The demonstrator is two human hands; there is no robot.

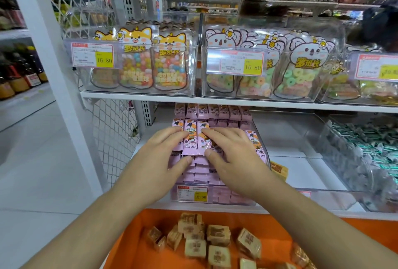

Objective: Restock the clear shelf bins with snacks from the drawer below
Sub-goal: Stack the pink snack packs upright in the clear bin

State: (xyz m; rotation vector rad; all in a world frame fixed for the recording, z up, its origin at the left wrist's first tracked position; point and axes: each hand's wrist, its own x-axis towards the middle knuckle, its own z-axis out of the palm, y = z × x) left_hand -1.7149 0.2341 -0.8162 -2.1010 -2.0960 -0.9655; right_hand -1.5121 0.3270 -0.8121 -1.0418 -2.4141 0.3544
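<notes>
both hands, left hand point(159, 152) and right hand point(228, 156), grip pink snack packs point(190, 139), hiding those beneath.

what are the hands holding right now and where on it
Both hands grip a small bunch of pink snack packets over the clear bin: the left hand on its left side, the right hand on its right, thumbs at the packets' lower ends.

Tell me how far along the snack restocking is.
Done: the pink-snack bin looks nearly full. In hand: the left hand and right hand hold a row of pink packets over that bin. Left: the next bin looks nearly empty, and tan snacks lie in the orange drawer.
</notes>
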